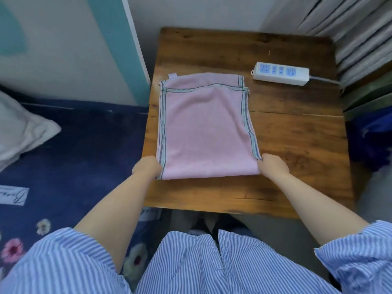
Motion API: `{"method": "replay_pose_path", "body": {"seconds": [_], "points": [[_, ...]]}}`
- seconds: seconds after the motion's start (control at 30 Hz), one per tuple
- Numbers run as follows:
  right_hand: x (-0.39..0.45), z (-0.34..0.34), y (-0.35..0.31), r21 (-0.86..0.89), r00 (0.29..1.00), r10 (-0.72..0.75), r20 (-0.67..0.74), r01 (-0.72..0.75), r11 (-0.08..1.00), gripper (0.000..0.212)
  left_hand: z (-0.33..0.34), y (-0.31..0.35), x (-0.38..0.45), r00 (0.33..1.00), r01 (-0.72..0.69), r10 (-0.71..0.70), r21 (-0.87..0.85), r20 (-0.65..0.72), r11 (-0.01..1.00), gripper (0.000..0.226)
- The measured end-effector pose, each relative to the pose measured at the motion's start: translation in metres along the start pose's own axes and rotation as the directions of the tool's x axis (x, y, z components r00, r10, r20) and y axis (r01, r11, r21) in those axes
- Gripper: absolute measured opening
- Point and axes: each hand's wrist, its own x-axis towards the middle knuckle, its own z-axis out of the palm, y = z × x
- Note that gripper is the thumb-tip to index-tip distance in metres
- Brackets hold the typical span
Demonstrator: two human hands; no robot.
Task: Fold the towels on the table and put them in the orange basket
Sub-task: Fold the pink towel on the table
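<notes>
A pink towel [203, 132] with grey-green striped borders lies folded in half on the wooden table [286, 145], its fold at the near edge and its two open ends at the far side, slightly offset. My left hand [146, 166] grips the near left corner of the towel, fingers curled under it. At the near right corner my right hand [272, 165] holds the towel the same way. No orange basket is in view.
A white power strip [281, 73] with blue sockets lies at the table's far right, its cable running off right. A bed with a dark blue floral cover [74, 155] and a white pillow [19, 130] adjoins the table's left side. Curtains [350, 28] hang at the back right.
</notes>
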Motion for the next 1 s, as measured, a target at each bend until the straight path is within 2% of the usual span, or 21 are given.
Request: {"method": "replay_pose_path", "body": {"seconds": [0.1,0.2,0.3,0.37,0.47,0.53,0.57,0.63,0.67,0.73,0.83,1.0], "points": [[-0.007,0.016,0.006,-0.027,0.996,0.042,0.082,-0.040,0.999,0.030,0.019,-0.011,0.001,0.997,-0.010,0.009,0.014,0.072,1.000,0.021],[-0.011,0.024,0.013,-0.034,0.981,0.094,0.172,-0.090,0.995,0.029,0.032,-0.022,0.001,0.992,-0.041,0.041,-0.001,0.116,0.999,0.017],[-0.012,0.031,0.018,-0.095,0.963,0.113,0.247,-0.092,0.991,0.029,0.043,-0.026,0.001,0.980,-0.065,0.056,0.041,0.192,0.997,0.025],[-0.013,0.030,0.016,-0.158,0.938,0.140,0.317,-0.093,0.983,0.030,0.046,-0.026,-0.002,0.963,-0.073,0.045,0.094,0.267,0.993,0.020],[-0.014,0.020,0.010,-0.288,0.879,0.178,0.442,-0.049,0.956,0.038,0.047,-0.024,-0.001,0.925,-0.063,-0.005,0.164,0.381,0.984,0.029],[-0.005,0.009,0.005,-0.372,0.850,0.193,0.489,0.004,0.928,0.049,0.040,-0.020,0.000,0.939,-0.047,-0.010,0.156,0.345,0.987,0.016],[0.000,0.004,0.001,-0.389,0.851,0.186,0.491,0.023,0.921,0.049,0.036,-0.017,0.003,0.960,-0.024,-0.008,0.110,0.281,0.994,0.013],[0.015,-0.010,-0.010,-0.322,0.910,0.153,0.386,-0.022,0.946,0.031,0.023,-0.007,0.007,0.991,0.039,-0.040,0.007,0.131,0.999,0.021],[0.022,-0.020,-0.017,-0.263,0.956,0.117,0.268,-0.044,0.964,0.021,0.015,0.001,0.011,0.998,0.046,-0.045,-0.015,0.052,0.999,0.021],[0.030,-0.028,-0.030,-0.181,0.999,0.007,0.053,0.003,0.983,0.019,0.002,0.015,0.014,0.997,0.008,-0.009,-0.011,-0.083,1.000,0.020],[0.049,-0.042,-0.054,-0.119,0.983,-0.158,-0.088,0.148,0.982,0.022,-0.023,0.039,0.025,0.977,-0.029,0.022,-0.032,-0.212,0.999,0.025],[0.083,-0.059,-0.085,-0.081,0.924,-0.316,-0.215,0.306,0.949,0.029,-0.061,0.079,0.051,0.933,-0.098,0.100,0.023,-0.345,0.995,0.033]]}}
